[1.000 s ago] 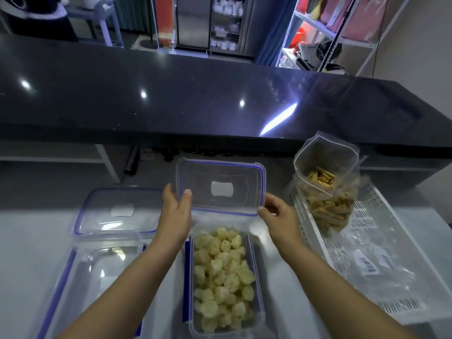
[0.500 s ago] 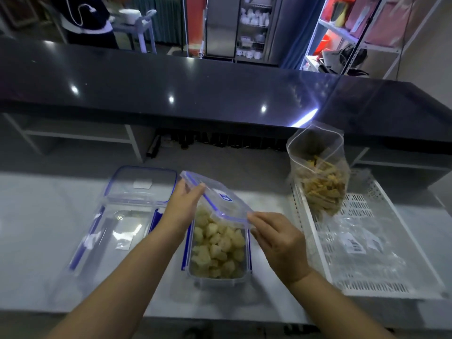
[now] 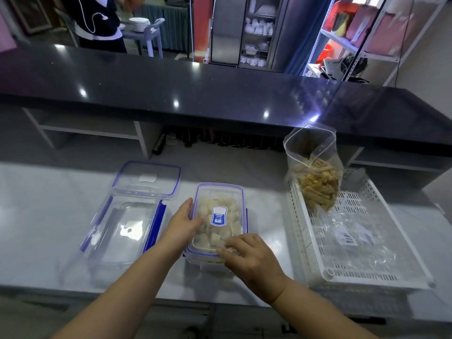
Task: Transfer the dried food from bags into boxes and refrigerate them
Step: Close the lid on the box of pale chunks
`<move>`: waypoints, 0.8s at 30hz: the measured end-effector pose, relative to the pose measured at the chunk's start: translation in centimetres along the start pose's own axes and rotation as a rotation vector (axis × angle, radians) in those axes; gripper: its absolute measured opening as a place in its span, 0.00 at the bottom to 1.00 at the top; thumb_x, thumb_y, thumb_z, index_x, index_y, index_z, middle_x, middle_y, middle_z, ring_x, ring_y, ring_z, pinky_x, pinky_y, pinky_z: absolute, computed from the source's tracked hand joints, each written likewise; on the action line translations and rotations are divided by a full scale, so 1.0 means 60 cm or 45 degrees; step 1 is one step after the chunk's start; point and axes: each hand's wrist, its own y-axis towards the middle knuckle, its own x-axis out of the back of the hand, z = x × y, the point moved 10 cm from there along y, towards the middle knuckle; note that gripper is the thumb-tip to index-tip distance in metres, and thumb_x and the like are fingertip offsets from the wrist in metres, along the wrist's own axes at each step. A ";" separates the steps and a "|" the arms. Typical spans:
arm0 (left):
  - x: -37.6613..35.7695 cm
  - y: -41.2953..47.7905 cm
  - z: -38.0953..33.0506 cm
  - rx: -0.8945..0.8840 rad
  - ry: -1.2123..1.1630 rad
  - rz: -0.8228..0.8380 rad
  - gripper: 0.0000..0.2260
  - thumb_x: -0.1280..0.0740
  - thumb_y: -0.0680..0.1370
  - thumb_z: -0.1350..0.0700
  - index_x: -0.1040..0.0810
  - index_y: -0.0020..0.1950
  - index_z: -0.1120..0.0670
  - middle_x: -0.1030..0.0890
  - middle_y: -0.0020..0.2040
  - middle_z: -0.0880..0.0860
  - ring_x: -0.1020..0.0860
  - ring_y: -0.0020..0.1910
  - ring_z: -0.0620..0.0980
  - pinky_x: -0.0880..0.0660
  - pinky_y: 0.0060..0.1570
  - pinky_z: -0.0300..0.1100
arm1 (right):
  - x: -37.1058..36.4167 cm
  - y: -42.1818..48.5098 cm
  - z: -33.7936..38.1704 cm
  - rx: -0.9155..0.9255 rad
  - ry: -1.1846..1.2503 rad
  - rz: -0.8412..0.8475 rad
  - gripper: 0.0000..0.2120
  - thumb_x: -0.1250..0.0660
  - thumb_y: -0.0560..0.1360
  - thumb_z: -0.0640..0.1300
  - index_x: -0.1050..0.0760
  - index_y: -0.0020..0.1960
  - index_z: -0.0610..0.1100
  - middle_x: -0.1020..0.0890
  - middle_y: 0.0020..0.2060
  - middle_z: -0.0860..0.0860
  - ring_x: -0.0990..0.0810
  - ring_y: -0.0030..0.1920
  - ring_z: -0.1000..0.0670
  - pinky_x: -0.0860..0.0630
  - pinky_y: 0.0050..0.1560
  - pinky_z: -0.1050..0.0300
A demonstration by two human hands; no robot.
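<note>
Clear lid (image 3: pixel 218 192) on box: left hand (image 3: pixel 182 225) & right hand (image 3: pixel 252 256) press it, fingers flat.

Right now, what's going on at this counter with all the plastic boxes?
A person is packing dried food into boxes. Both hands, left hand and right hand, rest on the lid of a filled box of pale chunks, pressing it into place; its side clips look unlatched. To the left an empty box lies open with its own lid behind it. An open bag of yellowish sticks stands in a white tray to the right, not yet emptied.
</note>
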 end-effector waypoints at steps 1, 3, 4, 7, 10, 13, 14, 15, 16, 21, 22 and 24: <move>-0.001 -0.002 0.000 -0.007 0.002 0.002 0.27 0.39 0.79 0.60 0.44 0.76 0.51 0.33 0.72 0.52 0.28 0.65 0.53 0.25 0.56 0.47 | -0.001 -0.001 -0.004 -0.026 0.022 0.005 0.06 0.37 0.78 0.46 0.22 0.50 0.47 0.18 0.43 0.49 0.23 0.41 0.48 0.25 0.40 0.56; -0.007 -0.005 -0.005 -0.037 -0.014 0.010 0.26 0.39 0.79 0.63 0.42 0.75 0.52 0.29 0.69 0.52 0.26 0.58 0.49 0.23 0.50 0.42 | -0.004 -0.003 -0.023 -0.136 0.087 0.041 0.09 0.37 0.78 0.49 0.21 0.50 0.47 0.18 0.44 0.50 0.23 0.43 0.49 0.24 0.41 0.57; -0.010 -0.008 -0.010 -0.065 -0.008 0.009 0.25 0.40 0.79 0.64 0.40 0.74 0.52 0.27 0.65 0.50 0.25 0.53 0.46 0.23 0.44 0.37 | -0.006 -0.005 -0.038 -0.226 0.123 0.052 0.10 0.38 0.78 0.51 0.21 0.50 0.46 0.19 0.45 0.50 0.23 0.44 0.50 0.24 0.42 0.57; -0.014 -0.010 -0.018 -0.133 0.046 -0.020 0.22 0.40 0.78 0.65 0.36 0.71 0.53 0.25 0.60 0.48 0.25 0.46 0.42 0.26 0.39 0.33 | -0.010 -0.015 -0.096 -0.607 0.226 0.038 0.17 0.41 0.79 0.54 0.20 0.53 0.44 0.19 0.48 0.49 0.24 0.48 0.51 0.22 0.44 0.57; -0.012 -0.008 -0.011 -0.136 0.082 -0.045 0.23 0.40 0.78 0.64 0.36 0.72 0.51 0.24 0.62 0.50 0.24 0.52 0.47 0.23 0.49 0.41 | -0.023 -0.030 -0.138 -0.984 0.421 0.048 0.16 0.37 0.78 0.48 0.23 0.62 0.43 0.25 0.53 0.54 0.29 0.54 0.56 0.25 0.53 0.64; -0.010 -0.004 -0.007 -0.129 0.078 -0.045 0.23 0.40 0.78 0.64 0.36 0.72 0.51 0.25 0.61 0.49 0.25 0.51 0.46 0.23 0.48 0.41 | -0.051 -0.039 -0.158 -1.216 0.573 0.136 0.18 0.35 0.77 0.45 0.29 0.67 0.46 0.31 0.55 0.58 0.29 0.57 0.58 0.26 0.57 0.65; -0.009 -0.002 -0.007 -0.122 0.067 -0.042 0.22 0.41 0.78 0.64 0.36 0.72 0.51 0.25 0.59 0.48 0.25 0.49 0.45 0.23 0.44 0.39 | -0.059 -0.041 -0.163 -1.285 0.624 0.149 0.19 0.35 0.77 0.45 0.30 0.68 0.46 0.31 0.56 0.58 0.28 0.58 0.57 0.24 0.57 0.60; -0.008 0.001 -0.006 -0.114 0.053 -0.035 0.22 0.41 0.78 0.65 0.36 0.72 0.52 0.25 0.56 0.47 0.25 0.47 0.43 0.24 0.41 0.37 | -0.065 -0.042 -0.167 -1.347 0.667 0.161 0.20 0.34 0.77 0.45 0.30 0.68 0.46 0.31 0.56 0.57 0.26 0.58 0.56 0.23 0.57 0.57; -0.006 0.003 -0.005 -0.105 0.038 -0.025 0.23 0.41 0.78 0.65 0.36 0.72 0.52 0.26 0.54 0.46 0.25 0.46 0.43 0.24 0.40 0.36 | -0.070 -0.041 -0.170 -1.395 0.701 0.167 0.20 0.34 0.77 0.45 0.30 0.68 0.46 0.30 0.56 0.57 0.25 0.57 0.55 0.22 0.55 0.57; -0.008 0.008 0.002 -0.089 0.041 0.028 0.23 0.39 0.79 0.64 0.37 0.72 0.52 0.27 0.54 0.45 0.26 0.52 0.47 0.23 0.45 0.40 | -0.069 -0.041 -0.178 -1.480 0.731 0.148 0.16 0.32 0.76 0.43 0.26 0.63 0.44 0.28 0.54 0.56 0.25 0.51 0.57 0.28 0.40 0.72; -0.008 0.008 0.004 -0.088 0.039 0.030 0.22 0.39 0.78 0.64 0.37 0.72 0.52 0.27 0.54 0.46 0.25 0.52 0.47 0.22 0.46 0.41 | -0.068 -0.043 -0.177 -1.478 0.725 0.155 0.16 0.32 0.75 0.43 0.26 0.63 0.44 0.28 0.54 0.56 0.25 0.51 0.58 0.28 0.41 0.71; -0.008 0.008 0.010 -0.086 0.037 0.041 0.22 0.38 0.78 0.63 0.36 0.71 0.51 0.25 0.58 0.48 0.24 0.54 0.48 0.21 0.51 0.46 | -0.070 -0.050 -0.174 -1.470 0.725 0.178 0.17 0.32 0.75 0.43 0.26 0.64 0.45 0.28 0.55 0.56 0.24 0.51 0.57 0.24 0.46 0.66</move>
